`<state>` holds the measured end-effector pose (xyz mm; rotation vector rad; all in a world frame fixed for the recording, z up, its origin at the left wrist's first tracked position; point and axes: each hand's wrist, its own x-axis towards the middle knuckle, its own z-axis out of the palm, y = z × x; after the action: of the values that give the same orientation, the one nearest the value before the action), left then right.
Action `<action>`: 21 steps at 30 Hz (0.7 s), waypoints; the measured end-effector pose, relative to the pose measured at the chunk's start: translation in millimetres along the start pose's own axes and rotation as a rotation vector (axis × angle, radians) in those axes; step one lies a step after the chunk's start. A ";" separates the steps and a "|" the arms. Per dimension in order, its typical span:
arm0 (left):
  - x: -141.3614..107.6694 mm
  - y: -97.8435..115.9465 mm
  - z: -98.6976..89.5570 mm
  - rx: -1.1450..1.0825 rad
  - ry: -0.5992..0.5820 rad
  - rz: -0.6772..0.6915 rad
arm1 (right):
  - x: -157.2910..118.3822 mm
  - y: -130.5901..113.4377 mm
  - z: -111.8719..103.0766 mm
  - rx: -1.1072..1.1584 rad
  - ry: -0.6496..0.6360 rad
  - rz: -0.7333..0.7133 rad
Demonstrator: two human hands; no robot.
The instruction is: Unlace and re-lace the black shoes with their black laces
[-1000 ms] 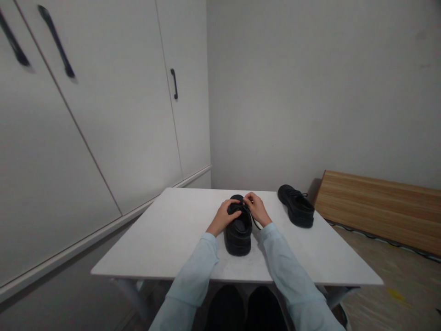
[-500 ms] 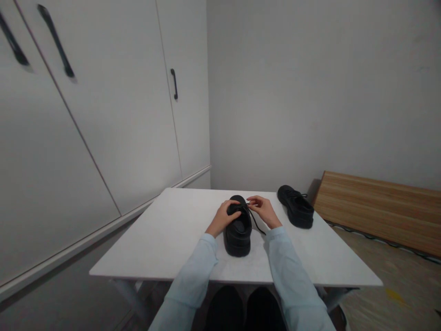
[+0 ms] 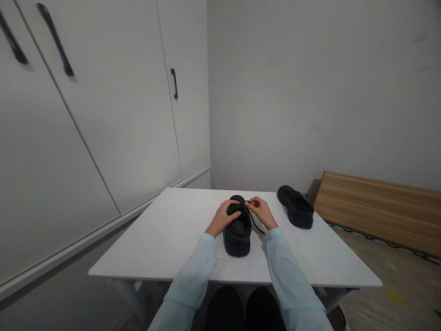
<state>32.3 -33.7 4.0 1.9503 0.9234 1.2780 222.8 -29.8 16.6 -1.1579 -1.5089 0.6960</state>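
A black shoe [image 3: 237, 242] stands upright on the white table, its toe pointing away from me and its heel near me. My left hand [image 3: 223, 215] grips the shoe's left side by the opening, fingers over the upper and thumb at the tongue area. At the right side of the lacing, my right hand [image 3: 261, 210] pinches a black shoelace [image 3: 248, 202] between thumb and fingers. A loose lace end [image 3: 257, 226] hangs from the shoe down to the tabletop, under my right wrist. The lace holes are too small to make out.
Toward the table's back right corner sits a second black shoe [image 3: 296, 208] with its laces in. The white table [image 3: 148, 243] stands before a grey wall. White cabinets [image 3: 131, 115] rise on the left, and a wood-grain board [image 3: 375, 211] is at the right.
My right hand has shifted slightly left, closer to the shoe's lacing, with the shoelace in its fingers. My left hand and both shoes stay where they were.
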 end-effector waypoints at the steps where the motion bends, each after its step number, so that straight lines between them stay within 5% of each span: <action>1: -0.1 0.0 -0.1 0.002 0.002 0.000 | -0.2 0.5 0.0 0.042 -0.032 0.056; 4: -0.2 -0.2 -0.1 0.003 0.006 0.001 | -2.4 -1.2 -0.3 0.167 -0.104 0.165; 11: -1.3 -1.9 0.1 -0.001 -0.004 -0.012 | -4.9 -7.2 -4.8 0.415 0.029 0.189; 21: 0.1 -4.2 -0.1 -0.001 -0.001 0.008 | -6.0 -14.6 -2.1 0.655 0.037 0.206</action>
<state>31.3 -31.3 0.7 1.9552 0.9155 1.2817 220.1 -40.9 27.7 -0.8122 -1.0117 1.1920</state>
